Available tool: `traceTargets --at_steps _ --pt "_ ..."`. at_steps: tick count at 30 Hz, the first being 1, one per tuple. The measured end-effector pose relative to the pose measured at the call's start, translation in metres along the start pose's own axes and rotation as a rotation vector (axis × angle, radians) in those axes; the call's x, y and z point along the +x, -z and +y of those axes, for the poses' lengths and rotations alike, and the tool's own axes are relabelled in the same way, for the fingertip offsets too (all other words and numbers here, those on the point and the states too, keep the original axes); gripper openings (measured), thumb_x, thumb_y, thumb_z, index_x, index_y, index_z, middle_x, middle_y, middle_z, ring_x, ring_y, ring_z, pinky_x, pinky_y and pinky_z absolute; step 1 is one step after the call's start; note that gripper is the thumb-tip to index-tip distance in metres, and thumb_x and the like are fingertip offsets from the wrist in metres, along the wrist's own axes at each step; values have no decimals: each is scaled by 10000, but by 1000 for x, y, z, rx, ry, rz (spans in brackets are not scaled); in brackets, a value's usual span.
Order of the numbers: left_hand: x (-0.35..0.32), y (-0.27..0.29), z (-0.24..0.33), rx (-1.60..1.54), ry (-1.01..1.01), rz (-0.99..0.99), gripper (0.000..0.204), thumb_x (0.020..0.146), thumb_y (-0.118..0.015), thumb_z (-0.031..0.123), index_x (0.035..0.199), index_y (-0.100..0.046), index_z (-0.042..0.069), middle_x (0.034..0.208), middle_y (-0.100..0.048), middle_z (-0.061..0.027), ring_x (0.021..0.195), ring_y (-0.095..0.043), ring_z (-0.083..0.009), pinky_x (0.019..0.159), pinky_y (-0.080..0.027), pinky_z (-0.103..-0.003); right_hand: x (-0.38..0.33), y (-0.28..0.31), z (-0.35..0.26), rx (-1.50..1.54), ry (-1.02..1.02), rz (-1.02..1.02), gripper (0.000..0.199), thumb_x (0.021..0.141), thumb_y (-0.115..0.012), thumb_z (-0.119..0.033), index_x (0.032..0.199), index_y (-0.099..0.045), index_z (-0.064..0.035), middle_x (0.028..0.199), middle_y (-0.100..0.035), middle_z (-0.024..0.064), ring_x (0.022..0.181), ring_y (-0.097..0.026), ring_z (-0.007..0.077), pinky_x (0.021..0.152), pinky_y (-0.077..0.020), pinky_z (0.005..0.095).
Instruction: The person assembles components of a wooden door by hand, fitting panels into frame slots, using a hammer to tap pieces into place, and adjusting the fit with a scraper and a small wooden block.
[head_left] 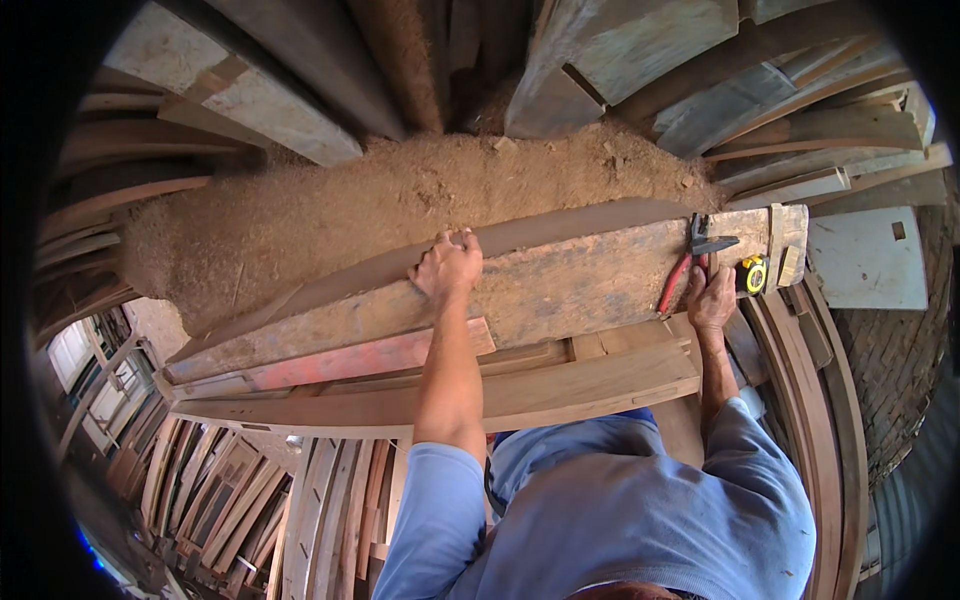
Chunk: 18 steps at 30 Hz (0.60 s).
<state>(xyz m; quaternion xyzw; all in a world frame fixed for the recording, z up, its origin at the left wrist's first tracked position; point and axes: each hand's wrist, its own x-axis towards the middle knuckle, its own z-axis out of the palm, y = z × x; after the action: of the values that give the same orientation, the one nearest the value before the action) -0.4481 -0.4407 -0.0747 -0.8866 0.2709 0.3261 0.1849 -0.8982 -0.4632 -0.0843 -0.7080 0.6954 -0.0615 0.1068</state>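
A long, worn wooden bench plank (590, 275) lies across in front of me, its top scuffed and stained. My left hand (448, 266) is at its far edge, fingers curled over a smooth brown curved board (560, 228) that runs along that side; the fingertips are partly hidden. Toward the right end, my right hand (712, 298) closes around the short visible handle of a hammer (716, 244). Beneath the hammer head and beside it lie red-handled pliers (675, 283). A yellow and black tape measure (752, 274) sits just right of my right hand.
Sawdust (420, 185) covers the ground beyond the bench. On my side lie a reddish-painted board (370, 358) and a long pale beam (540, 390). Large planks (270, 110) lean at the back, curved timbers (800, 430) stand right, and stacked offcuts (225, 490) fill the lower left.
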Motion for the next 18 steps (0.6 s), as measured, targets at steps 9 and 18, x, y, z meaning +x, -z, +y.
traceTargets --at_steps 9,18 --pt "1 -2 -1 4 3 13 559 956 -449 548 1337 -660 197 1189 -748 -111 1195 -660 -311 1120 -341 -527 2 -6 0 27 23 74 363 991 -626 -344 906 -503 -13 849 -528 224 793 -555 464 684 -435 542" --pt "-2 4 6 58 5 -43 585 982 -412 541 1434 -592 217 1286 -708 -114 1255 -624 -304 1134 -330 -521 17 6 9 141 -227 -284 529 961 -635 -490 1131 -579 7 998 -621 275 932 -605 476 803 -494 508"
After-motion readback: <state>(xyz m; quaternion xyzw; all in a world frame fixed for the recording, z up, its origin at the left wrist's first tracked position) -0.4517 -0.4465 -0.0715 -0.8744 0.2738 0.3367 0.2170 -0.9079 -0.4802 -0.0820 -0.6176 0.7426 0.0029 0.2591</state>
